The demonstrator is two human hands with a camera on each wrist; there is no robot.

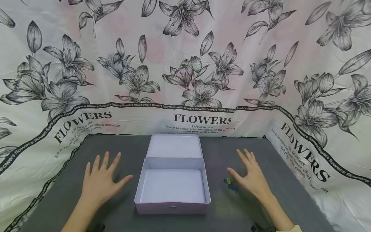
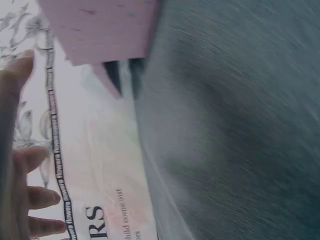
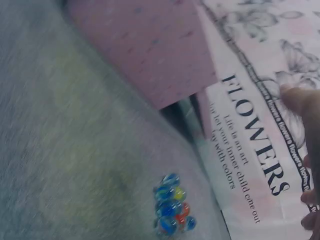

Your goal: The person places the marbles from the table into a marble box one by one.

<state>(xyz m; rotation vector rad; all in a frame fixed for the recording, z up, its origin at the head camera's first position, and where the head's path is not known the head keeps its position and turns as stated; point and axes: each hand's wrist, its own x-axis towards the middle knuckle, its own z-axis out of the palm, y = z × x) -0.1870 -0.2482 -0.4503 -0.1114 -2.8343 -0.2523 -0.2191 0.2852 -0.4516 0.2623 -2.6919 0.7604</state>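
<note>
An open rectangular box [image 1: 172,207], pink outside and white within, stands between the two hands with its lid [image 1: 175,145] folded back; nothing lies inside. My left hand [image 1: 99,182] hovers left of the box, fingers spread and holding nothing. On the other side, my right hand [image 1: 252,175] is held with its thumb out and fingers extended, also without anything in it. A small cluster of glass marbles [image 3: 170,207], blue, yellow and orange, lies on the table right of the box, close by the right thumb in the head view. Speckled pink box sides show in both wrist views.
The grey tabletop [image 1: 121,219] is bordered at the back and sides by a white cloth [image 1: 139,120] printed with lilies and the word FLOWERS. Dark wrist gear [image 1: 258,228] shows at the lower edge by the right forearm.
</note>
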